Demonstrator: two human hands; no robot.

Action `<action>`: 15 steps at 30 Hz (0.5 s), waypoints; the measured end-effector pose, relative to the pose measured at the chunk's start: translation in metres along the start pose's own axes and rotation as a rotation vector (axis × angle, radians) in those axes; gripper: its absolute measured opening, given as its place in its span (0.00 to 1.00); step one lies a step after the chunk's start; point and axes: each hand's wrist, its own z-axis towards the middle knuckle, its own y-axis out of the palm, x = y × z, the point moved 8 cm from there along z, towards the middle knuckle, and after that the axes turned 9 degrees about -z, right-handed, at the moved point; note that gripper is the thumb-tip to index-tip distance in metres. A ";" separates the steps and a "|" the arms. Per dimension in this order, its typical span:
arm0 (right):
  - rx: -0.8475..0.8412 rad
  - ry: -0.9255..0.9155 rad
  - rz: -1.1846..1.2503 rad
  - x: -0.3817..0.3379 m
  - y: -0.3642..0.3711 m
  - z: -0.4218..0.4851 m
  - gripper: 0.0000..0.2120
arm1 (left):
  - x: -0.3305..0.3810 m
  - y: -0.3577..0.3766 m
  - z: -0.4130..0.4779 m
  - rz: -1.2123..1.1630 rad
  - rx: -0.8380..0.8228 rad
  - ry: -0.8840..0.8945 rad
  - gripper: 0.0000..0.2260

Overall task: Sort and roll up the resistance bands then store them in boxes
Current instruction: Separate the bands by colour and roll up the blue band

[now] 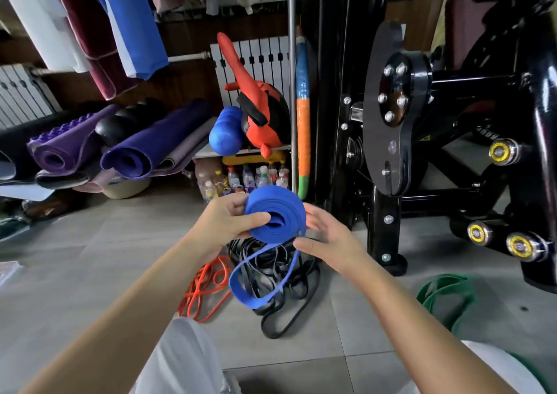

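Note:
A blue resistance band [275, 212] is partly wound into a thick coil, held up in front of me at mid-frame. My left hand [229, 223] grips the coil, thumb across its centre and fingers behind. My right hand [327, 242] touches the coil's right edge, with its fingers spread. The band's free end hangs below as a long loop [256, 291]. On the floor beneath lie a pile of black bands [283, 270], a tangle of orange bands [208, 285] to the left, and green bands [443, 294] to the right.
A black steel exercise machine [422, 122] stands close on the right. Rolled purple mats [126, 149], a blue foam roller [226, 131], a red punching bag and several bottles line the back wall. Grey tiled floor [90, 258] spreads to the left. My knees show at the bottom.

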 end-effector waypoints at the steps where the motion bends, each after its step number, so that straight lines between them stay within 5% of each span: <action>1: 0.005 -0.042 -0.002 -0.008 0.001 0.002 0.29 | -0.001 0.002 -0.002 -0.025 -0.003 -0.005 0.11; 3: 0.027 -0.066 0.026 -0.014 0.002 0.003 0.21 | -0.004 0.005 -0.005 -0.078 -0.005 -0.009 0.14; 11: 0.065 -0.069 0.145 -0.013 0.004 -0.008 0.15 | -0.033 0.016 -0.018 -0.365 -0.063 -0.103 0.17; 13: 0.054 -0.060 0.084 -0.013 0.002 -0.013 0.15 | -0.031 0.017 -0.018 -0.187 -0.132 -0.135 0.17; 15: 0.028 -0.027 0.019 -0.010 0.003 -0.016 0.15 | -0.017 0.015 -0.013 0.298 -0.199 -0.045 0.18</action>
